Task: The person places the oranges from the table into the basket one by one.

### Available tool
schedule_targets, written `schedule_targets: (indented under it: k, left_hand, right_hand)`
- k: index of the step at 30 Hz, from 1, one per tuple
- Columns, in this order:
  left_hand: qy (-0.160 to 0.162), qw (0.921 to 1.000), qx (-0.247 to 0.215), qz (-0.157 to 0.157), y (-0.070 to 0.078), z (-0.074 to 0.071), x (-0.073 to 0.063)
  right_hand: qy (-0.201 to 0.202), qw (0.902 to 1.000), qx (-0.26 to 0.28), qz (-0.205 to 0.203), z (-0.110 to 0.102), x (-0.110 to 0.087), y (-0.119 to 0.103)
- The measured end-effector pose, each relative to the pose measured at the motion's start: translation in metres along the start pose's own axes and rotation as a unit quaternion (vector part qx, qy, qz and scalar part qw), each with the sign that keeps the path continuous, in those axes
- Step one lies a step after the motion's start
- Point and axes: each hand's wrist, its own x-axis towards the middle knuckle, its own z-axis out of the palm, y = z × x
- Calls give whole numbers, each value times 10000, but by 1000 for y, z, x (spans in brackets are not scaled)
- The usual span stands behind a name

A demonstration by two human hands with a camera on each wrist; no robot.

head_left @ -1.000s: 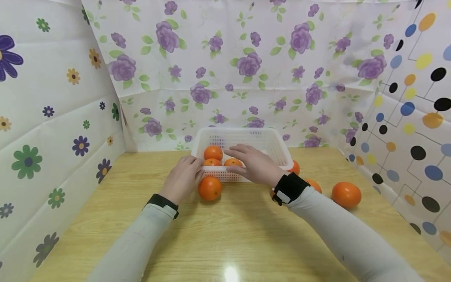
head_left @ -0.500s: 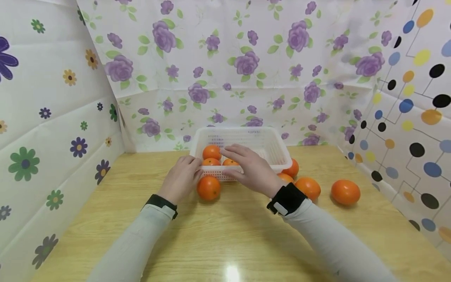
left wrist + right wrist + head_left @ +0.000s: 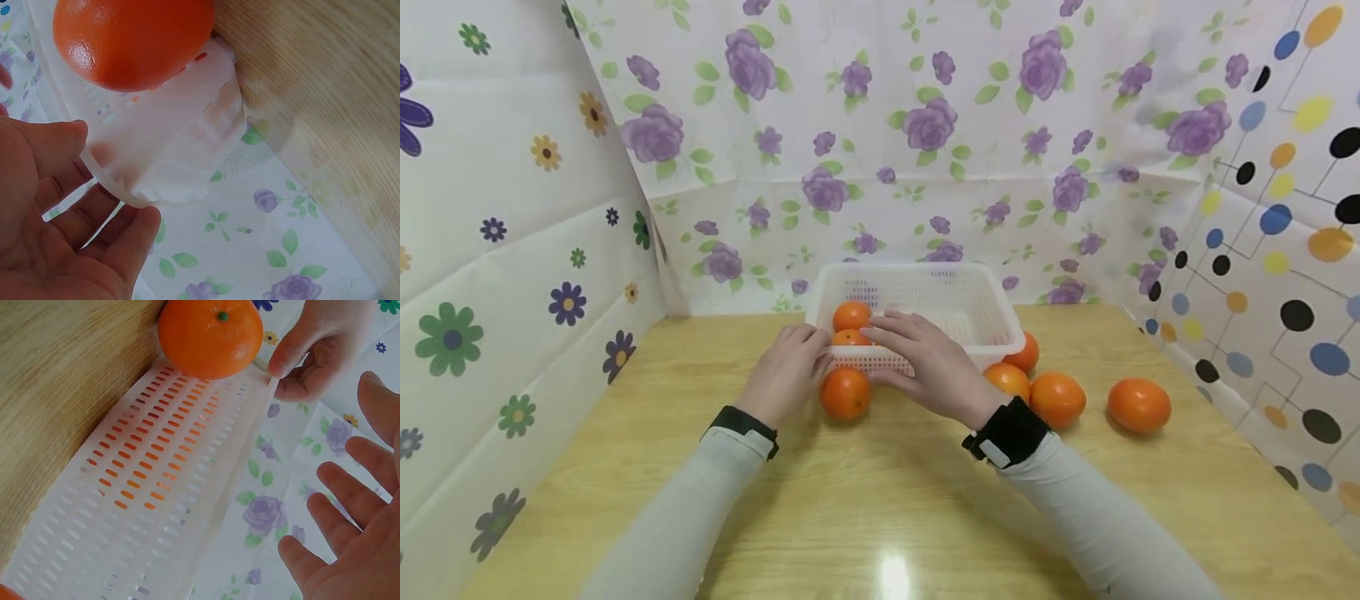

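Observation:
A white plastic basket (image 3: 925, 353) stands at the back of the table, its wall pierced with small slots. My left hand (image 3: 785, 373) holds its front left corner; in the left wrist view the thumb and fingers (image 3: 140, 234) pinch the rim. An orange (image 3: 852, 316) and another orange (image 3: 849, 337) lie inside at the left end. One more orange (image 3: 846, 393) sits on the table against the front wall, between my hands. My right hand (image 3: 936, 367) hovers at the front rim with its fingers spread, holding nothing; the right wrist view shows the fingers (image 3: 350, 494) apart from the basket wall.
Right of the basket on the table are an orange (image 3: 1024, 353) by its corner, two touching oranges, one nearer the basket (image 3: 1006, 381) and one beside it (image 3: 1057, 400), and a separate orange (image 3: 1138, 405). Patterned sheets (image 3: 925, 200) enclose the table at back and sides.
My right hand has shifted slightly left, uncovering the oranges on the right and hiding one inside the basket. The left hand stays on the corner.

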Motion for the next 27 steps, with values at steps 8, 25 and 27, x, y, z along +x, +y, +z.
schedule_targets:
  k: [8, 25, 27]
  left_hand:
    - [-8, 10000, 34, 83, 1, 0, 3]
    - [-120, 9998, 130, 34, 1, -3, 1]
    - [-123, 9998, 139, 58, 1, -3, 1]
  right_hand:
    - [160, 9989, 139, -414, 5, -7, 0]
    - [-499, 9939, -277, -943, 25, -8, -21]
    - [-680, 9932, -318, -891, 27, -9, -23]
